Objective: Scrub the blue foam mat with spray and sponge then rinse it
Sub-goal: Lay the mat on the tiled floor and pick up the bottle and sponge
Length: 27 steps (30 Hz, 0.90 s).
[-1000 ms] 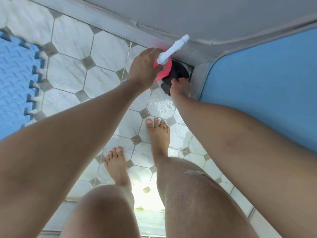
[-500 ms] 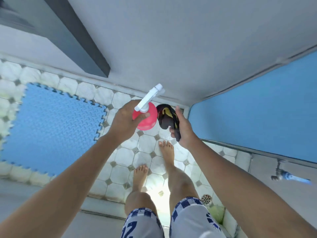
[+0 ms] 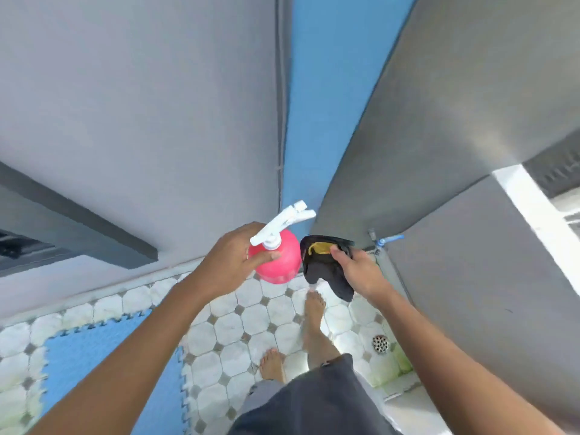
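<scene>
A pink spray bottle (image 3: 277,262) with a white trigger top is gripped in the left hand (image 3: 230,265), held up at chest level. A dark sponge (image 3: 326,266) with a yellow patch is pinched in the right hand (image 3: 361,273), just beside the bottle. The blue foam mat (image 3: 103,365) is laid flat on the tiled floor (image 3: 251,328), down at the lower left. A floor drain (image 3: 381,343) is seen at the right.

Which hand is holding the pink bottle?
The left hand grips the pink spray bottle. The right hand holds a dark sponge instead.
</scene>
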Each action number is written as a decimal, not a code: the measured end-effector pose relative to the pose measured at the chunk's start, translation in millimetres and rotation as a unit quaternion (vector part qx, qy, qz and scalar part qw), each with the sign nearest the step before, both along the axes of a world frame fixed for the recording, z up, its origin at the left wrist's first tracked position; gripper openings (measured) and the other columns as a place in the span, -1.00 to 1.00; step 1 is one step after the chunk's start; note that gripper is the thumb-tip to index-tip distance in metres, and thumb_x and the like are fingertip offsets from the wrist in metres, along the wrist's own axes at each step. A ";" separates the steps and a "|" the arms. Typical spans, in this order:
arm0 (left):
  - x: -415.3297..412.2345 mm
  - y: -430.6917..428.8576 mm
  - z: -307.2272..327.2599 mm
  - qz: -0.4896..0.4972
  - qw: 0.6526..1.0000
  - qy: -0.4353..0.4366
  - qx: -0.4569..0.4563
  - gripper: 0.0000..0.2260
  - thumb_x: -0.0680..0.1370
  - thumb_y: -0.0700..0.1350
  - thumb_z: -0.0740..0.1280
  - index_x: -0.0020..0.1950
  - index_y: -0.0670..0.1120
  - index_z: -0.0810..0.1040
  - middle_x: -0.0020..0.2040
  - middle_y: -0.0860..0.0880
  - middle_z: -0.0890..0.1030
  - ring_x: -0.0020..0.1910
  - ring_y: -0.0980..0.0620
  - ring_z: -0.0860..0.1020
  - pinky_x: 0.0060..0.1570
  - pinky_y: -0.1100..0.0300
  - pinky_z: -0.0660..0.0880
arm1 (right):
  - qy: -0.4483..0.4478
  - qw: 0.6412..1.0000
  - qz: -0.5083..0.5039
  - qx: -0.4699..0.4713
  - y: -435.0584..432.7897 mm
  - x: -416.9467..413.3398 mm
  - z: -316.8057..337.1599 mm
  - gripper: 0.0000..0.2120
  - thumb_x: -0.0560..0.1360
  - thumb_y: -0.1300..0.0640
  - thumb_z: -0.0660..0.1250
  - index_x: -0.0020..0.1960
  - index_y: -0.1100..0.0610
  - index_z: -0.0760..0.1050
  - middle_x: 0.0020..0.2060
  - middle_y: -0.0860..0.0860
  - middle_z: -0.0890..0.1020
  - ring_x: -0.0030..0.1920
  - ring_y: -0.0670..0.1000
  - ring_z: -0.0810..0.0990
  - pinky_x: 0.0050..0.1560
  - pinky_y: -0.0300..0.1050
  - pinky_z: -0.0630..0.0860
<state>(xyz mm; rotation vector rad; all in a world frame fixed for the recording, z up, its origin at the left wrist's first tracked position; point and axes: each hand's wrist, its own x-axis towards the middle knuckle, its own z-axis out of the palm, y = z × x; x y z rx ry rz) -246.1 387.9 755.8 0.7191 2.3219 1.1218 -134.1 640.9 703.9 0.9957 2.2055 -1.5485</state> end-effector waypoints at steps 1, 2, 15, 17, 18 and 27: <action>6.1 17.2 8.0 -0.036 0.999 -0.001 0.001 -0.62 0.52 0.12 0.44 0.29 0.01 0.61 0.16 0.07 0.69 0.13 0.00 0.64 0.17 0.00 0.55 | -0.006 1.000 -0.017 0.013 16.1 19.2 10.4 -0.80 0.66 -0.07 0.22 -0.01 0.00 0.53 -0.18 -0.09 0.60 -0.12 -0.05 0.56 -0.03 -0.12 0.37; 12.1 35.4 15.6 -0.065 0.998 -0.001 0.003 -0.64 0.54 0.11 0.46 0.29 0.02 0.62 0.16 0.09 0.69 0.13 0.01 0.64 0.17 0.00 0.55 | -0.010 0.999 -0.035 0.017 32.5 39.1 18.3 -0.77 0.66 -0.06 0.22 -0.10 0.01 0.52 -0.25 -0.10 0.57 -0.16 -0.03 0.54 -0.08 -0.11 0.37; 90.0 379.7 62.9 -0.292 0.950 0.047 0.096 -0.63 0.57 -0.07 0.47 0.36 -0.08 0.58 0.13 0.06 0.65 0.09 0.07 0.60 0.11 0.14 0.47 | 0.067 0.899 -0.433 -0.028 245.5 224.4 85.3 -0.66 0.24 -0.17 0.29 -0.21 0.09 0.55 -0.34 0.01 0.56 -0.27 0.05 0.49 -0.20 -0.02 0.34; 105.9 435.7 63.8 -0.291 0.950 0.053 0.098 -0.64 0.57 -0.07 0.48 0.33 -0.15 0.60 0.05 -0.01 0.64 0.00 -0.05 0.57 0.02 0.14 0.42 | 0.063 0.886 -0.458 -0.015 284.8 243.4 85.5 -0.64 0.17 -0.11 0.35 -0.19 0.14 0.58 -0.35 0.01 0.58 -0.27 0.05 0.51 -0.21 -0.03 0.34; 113.0 458.4 64.6 -0.291 0.951 0.050 0.096 -0.64 0.57 -0.03 0.47 0.31 -0.16 0.60 0.00 -0.01 0.63 -0.06 -0.06 0.55 -0.03 0.13 0.41 | 0.071 0.881 -0.468 -0.007 300.1 250.0 87.4 -0.67 0.19 -0.05 0.38 -0.17 0.17 0.61 -0.33 0.01 0.60 -0.27 0.05 0.54 -0.21 -0.07 0.37; 187.8 616.2 43.6 -0.352 0.931 0.046 0.087 -0.71 0.62 0.01 0.41 0.29 -0.06 0.58 0.06 -0.03 0.64 0.03 -0.08 0.59 0.01 -0.02 0.52 | 0.089 0.837 -0.540 0.001 418.5 323.8 51.0 -0.64 0.30 0.10 0.33 0.07 0.10 0.62 -0.05 0.03 0.73 0.04 0.09 0.69 0.08 0.04 0.64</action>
